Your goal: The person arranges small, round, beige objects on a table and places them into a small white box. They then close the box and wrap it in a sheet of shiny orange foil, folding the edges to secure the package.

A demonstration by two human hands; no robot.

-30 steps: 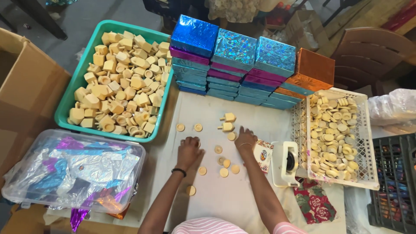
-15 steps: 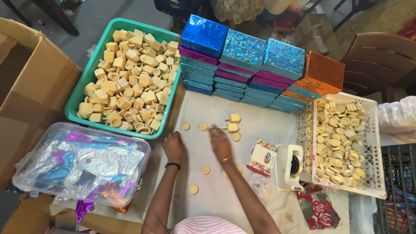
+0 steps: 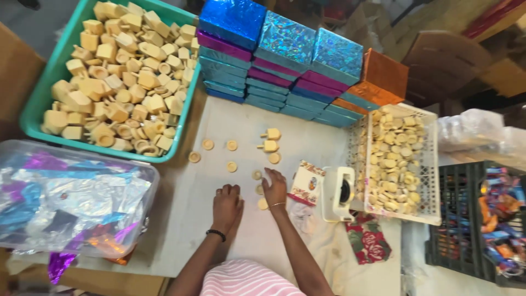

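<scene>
From left, we see a teal plastic tub (image 3: 38,104) heaped with chunky tan wooden blocks. Our left hand (image 3: 226,204) lies flat and empty on the pale cloth-covered table (image 3: 181,219), fingers together. Our right hand (image 3: 274,188), open and spread, presses on small round tan discs (image 3: 263,204) scattered there. Glossy foil boxes (image 3: 285,44) are stacked behind them.

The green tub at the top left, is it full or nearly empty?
Full. The green tub is heaped with tan wooden pieces up to its rim, hiding the bottom entirely.
</scene>
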